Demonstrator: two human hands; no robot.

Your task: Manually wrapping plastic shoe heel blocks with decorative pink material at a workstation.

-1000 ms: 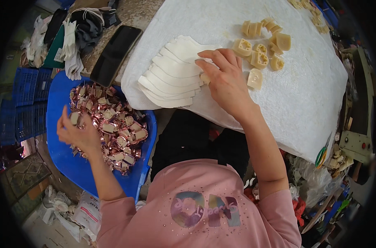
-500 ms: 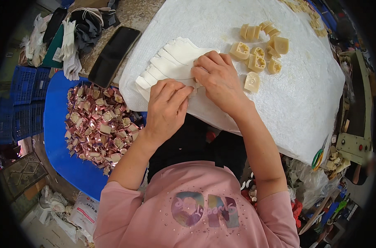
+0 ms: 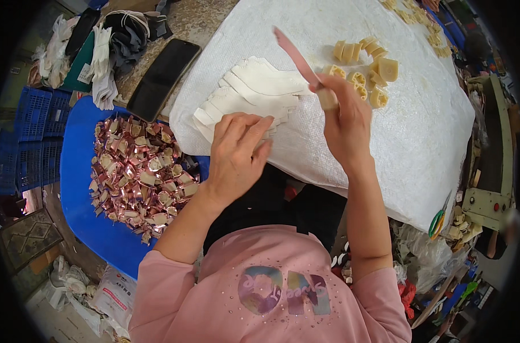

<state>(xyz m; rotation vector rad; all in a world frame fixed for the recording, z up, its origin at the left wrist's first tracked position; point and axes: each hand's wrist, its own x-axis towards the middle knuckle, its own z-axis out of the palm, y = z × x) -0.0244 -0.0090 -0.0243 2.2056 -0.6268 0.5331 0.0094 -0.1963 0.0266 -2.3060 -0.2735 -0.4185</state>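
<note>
Over the white-covered table, my right hand point(image 3: 347, 117) is closed on a long thin, curved pink strip point(image 3: 297, 57) with a beige block-like end point(image 3: 328, 98). Its far tip points up and to the left; what kind of thing it is I cannot make out. Several white sheet pieces point(image 3: 254, 91) lie overlapped in a fan on the table. My left hand point(image 3: 237, 146) rests at their near edge, thumb apart from the bent fingers, nothing visible in it. Hollow cream heel-shaped blocks point(image 3: 380, 71) stand to the right, some of them behind my right hand.
A blue bin point(image 3: 77, 171) full of shiny pink pieces point(image 3: 140, 171) stands at the left. A black phone point(image 3: 164, 79) lies by the table's left corner, with gloves point(image 3: 101, 63) beyond it. Scissors point(image 3: 437, 224) hang near the right edge. More cream pieces point(image 3: 437, 37) lie at the far right.
My right hand has left the white pieces, moved right and up, and now holds the pink strip. My left hand has shifted slightly down, its thumb farther from the fingers.
</note>
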